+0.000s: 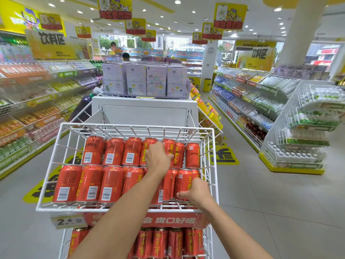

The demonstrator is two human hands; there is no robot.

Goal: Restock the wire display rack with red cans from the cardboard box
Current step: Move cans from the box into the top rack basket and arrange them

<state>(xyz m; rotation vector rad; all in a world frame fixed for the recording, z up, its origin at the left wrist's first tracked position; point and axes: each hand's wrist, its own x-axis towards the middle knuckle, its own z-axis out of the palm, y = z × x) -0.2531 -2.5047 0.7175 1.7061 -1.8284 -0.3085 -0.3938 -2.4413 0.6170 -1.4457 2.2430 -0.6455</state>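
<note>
Cans fill the top basket of the wire display rack [61,146]: your left hand [158,157] grips a back-row red can [169,149], your right hand [196,191] clasps a front-row can [183,181]. Seat both upright, labels outward; box unseen.

Purple boxes [145,80] sit stacked on a white stand [144,111]. Shelves of drinks [248,98] line both sides. Yellow signs [229,15] hang from the ceiling. The floor [280,202] is grey.

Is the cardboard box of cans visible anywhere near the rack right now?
No, no cardboard box shows near the wire rack; both hands, left and right, rest on red cans in it.
</note>
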